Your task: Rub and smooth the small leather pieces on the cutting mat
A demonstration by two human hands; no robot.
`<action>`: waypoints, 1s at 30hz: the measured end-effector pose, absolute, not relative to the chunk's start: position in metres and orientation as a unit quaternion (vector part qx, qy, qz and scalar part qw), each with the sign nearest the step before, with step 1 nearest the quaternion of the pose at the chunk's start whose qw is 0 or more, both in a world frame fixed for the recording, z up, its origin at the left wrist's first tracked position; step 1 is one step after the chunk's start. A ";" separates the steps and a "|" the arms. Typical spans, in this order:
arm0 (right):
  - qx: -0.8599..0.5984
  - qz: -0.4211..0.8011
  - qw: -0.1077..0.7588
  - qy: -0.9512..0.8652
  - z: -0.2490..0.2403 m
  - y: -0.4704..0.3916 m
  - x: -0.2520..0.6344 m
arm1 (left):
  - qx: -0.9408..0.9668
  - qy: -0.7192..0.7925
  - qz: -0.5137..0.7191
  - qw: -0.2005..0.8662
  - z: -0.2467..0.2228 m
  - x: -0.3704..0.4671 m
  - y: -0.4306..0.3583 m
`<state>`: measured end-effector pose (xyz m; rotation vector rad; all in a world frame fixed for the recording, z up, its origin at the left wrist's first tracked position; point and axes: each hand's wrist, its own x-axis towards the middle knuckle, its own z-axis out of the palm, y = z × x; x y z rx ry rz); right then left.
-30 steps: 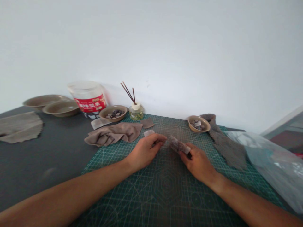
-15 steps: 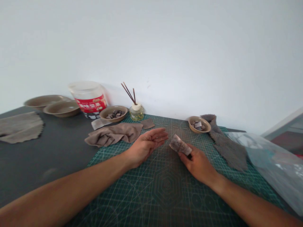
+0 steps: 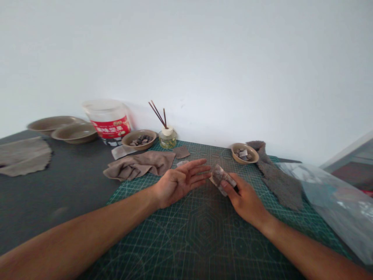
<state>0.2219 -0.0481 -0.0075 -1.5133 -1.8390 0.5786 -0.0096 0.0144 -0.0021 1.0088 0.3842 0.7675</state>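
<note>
Over the green cutting mat (image 3: 175,233), my right hand (image 3: 243,198) grips a mottled grey-brown flat piece (image 3: 218,175) between thumb and fingers. Two faces of it show, meeting at an angle; I cannot tell whether it is stone or a folded sheet. My left hand (image 3: 177,182) is open, palm turned partly up and fingers spread, its fingertips just left of the piece. Whether they touch it is unclear. A pale scrap (image 3: 182,163) shows behind the left fingers. Near them lie a crumpled brown cloth (image 3: 145,163) and a small brown square (image 3: 181,151).
Small dishes of stone-like bits stand left (image 3: 127,139) and right (image 3: 244,160). A reed diffuser (image 3: 168,139), a red-labelled tub (image 3: 109,122) and shallow bowls (image 3: 74,134) line the wall. A grey cloth strip (image 3: 279,182) and clear plastic bag (image 3: 338,202) lie right, another cloth (image 3: 26,155) left.
My left hand has turned its palm upward and spread its fingers. My right hand has tilted the mottled piece, its thumb now on the near face. A pale scrap now shows behind the left hand.
</note>
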 end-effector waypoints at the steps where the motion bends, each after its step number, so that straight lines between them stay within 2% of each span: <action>1: -0.577 0.223 0.343 -0.707 -0.007 -0.048 0.222 | 0.452 0.168 0.353 0.802 0.000 -0.011 0.015; 6: -0.542 0.226 0.373 -0.719 -0.003 -0.050 0.222 | 0.373 0.146 0.350 0.847 0.009 -0.014 0.015; 13: -0.495 0.237 0.381 -0.744 -0.003 -0.054 0.225 | 0.360 0.196 0.374 0.832 0.012 -0.013 0.015; 23: -0.496 0.283 0.432 -0.698 -0.009 -0.051 0.228 | 0.339 0.162 0.366 0.851 0.009 -0.015 0.018; 26: -0.476 0.366 0.481 -0.640 -0.012 -0.047 0.229 | 0.338 0.117 0.343 0.869 0.007 -0.017 0.019; 30: -0.372 0.579 0.562 -0.459 -0.005 -0.037 0.230 | 0.338 0.073 0.322 0.882 0.004 -0.018 0.019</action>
